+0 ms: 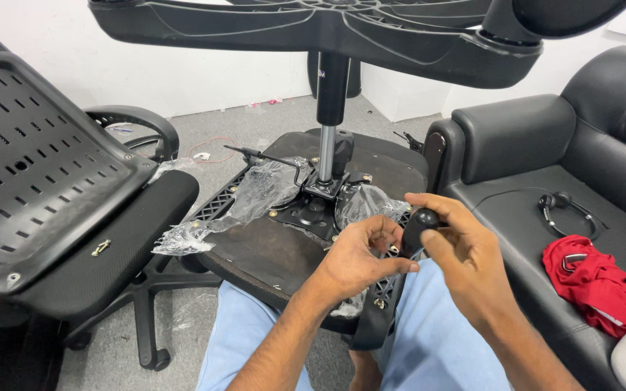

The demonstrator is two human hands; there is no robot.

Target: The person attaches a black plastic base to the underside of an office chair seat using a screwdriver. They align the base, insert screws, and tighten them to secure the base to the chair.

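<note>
Across the person's lap, seen from the head camera, an upturned chair seat [269, 250] lies with its dark underside facing up, resting on pale blue trousers [429, 340]. From a metal mounting plate [313, 206] at its middle a gas-lift column [330, 108] rises to the five-armed chair base [313, 25] that fills the top of the view. Crumpled clear plastic wrap [248, 199] lies across the seat's underside.

Just over the seat's right edge both hands meet. The right hand [469, 250] has its fingers curled around a small black caster wheel [418, 226], thumb on top. The left hand [360, 257] is bent in beside it, fingertips touching the wheel's lower side; whether it grips the wheel cannot be told.

At left stands another office chair [45, 188] with a perforated back. At right, a black leather sofa [545, 181] carries a headset [566, 210] and a red cloth [595, 279].
</note>
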